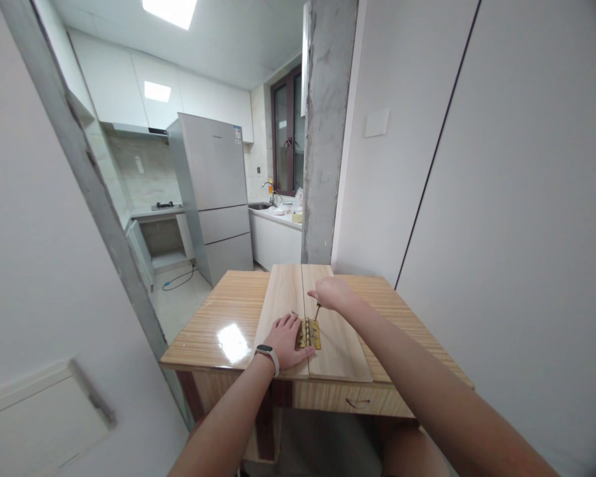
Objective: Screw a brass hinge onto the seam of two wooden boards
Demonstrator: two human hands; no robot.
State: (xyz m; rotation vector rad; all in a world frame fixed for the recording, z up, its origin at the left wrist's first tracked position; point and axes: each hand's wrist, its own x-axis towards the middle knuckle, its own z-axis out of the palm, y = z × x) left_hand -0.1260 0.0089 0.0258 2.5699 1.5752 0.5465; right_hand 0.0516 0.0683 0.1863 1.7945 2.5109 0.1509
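Two pale wooden boards lie side by side, the left board (283, 288) and the right board (340, 358), with a thin seam between them. A brass-coloured butt hinge (312, 336) lies open across the seam. My left hand (284, 341) is spread flat on the left board, its fingers beside the hinge and its thumb just below it. Above the hinge, my right hand (330, 293) is closed around a screwdriver (318, 313); the handle is mostly hidden in the fist. Its thin shaft slopes down to the hinge's upper right corner.
The boards rest on a glossy wood-grain table (213, 318) with a drawer handle (357, 403) at its front. A white wall (506, 199) stands close on the right. Beyond the table are a grey refrigerator (223, 172) and a kitchen counter with a sink (261, 206).
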